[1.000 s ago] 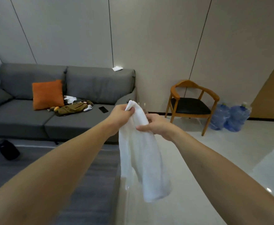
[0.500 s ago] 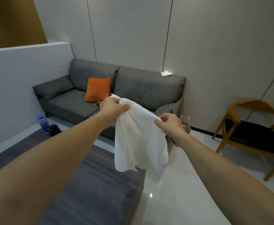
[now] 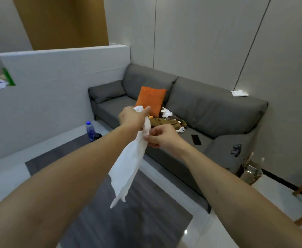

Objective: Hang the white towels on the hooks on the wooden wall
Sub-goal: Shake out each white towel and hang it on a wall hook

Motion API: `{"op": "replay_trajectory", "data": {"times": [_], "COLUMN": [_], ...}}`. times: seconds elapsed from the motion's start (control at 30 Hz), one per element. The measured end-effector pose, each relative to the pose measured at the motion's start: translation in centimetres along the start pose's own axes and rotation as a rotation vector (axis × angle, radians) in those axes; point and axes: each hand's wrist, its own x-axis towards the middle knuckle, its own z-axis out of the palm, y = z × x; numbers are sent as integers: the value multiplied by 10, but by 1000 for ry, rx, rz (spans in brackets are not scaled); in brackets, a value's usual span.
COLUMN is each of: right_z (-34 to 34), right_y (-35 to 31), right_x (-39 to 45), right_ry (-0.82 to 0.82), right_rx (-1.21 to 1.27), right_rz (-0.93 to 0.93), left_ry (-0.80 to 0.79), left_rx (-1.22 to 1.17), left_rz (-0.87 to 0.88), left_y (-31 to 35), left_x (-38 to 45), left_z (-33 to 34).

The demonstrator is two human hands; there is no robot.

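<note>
A grey sofa (image 3: 191, 111) stands against the far wall, with an orange cushion (image 3: 151, 100) on its seat and a grey rug (image 3: 111, 203) on the near floor. In front of it a white towel (image 3: 128, 167) hangs in the air, its top bunched in the left hand (image 3: 133, 116), which grips it. The right hand (image 3: 161, 137) pinches the towel just below, and a water bottle (image 3: 90, 131) stands at the left.

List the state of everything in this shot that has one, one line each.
white towel: held up in the air, hanging down bunched, not on any hook.
left hand: grips the towel's top end.
right hand: pinches the towel lower down.
water bottle: upright on the floor, cap on.
orange cushion: propped against the sofa back.
phone: flat on the sofa seat, screen dark.
</note>
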Motion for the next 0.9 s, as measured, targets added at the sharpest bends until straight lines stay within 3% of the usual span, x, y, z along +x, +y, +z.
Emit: {"op": "replay_trajectory", "data": {"times": [0.13,0.27,0.33,0.4,0.47,0.63,0.7,0.8,0.83,0.9], "right_z": [21,42,51,59,63,48,33,16,10,-2], "right_y": [-11,-28,-38,-44,-46,-53,-52,-45,-45,-50], "right_x": [36,75,93,106,116,138,148,168,174,181], "right_ry": [-105,-252,-273,-278,-308,-561,-665,-681,-646,-583], "right_rx": [98,408,414,354,281,361,93,-694,-840,-816], "right_rz": [-13,47,56,47,38,-3,-145,-382,-430,-463], "left_ry": [70,91,-6,-162,-213,-330,-261,70,195,298], "left_rx": [12,251,281,236,264,188,211,242,237,206], "left_rz": [-27,177,211,138,132,-57,-91,-116,-121,-142], "left_y": [-23,-33,-34,-32,-28,-19,-15,-8,-7,-9], "left_x": [28,41,46,47,47,35,31,28,26,22], "left_z": [-31,-63,-74,-82,-86,-84,-79,-83,-88,-98]}}
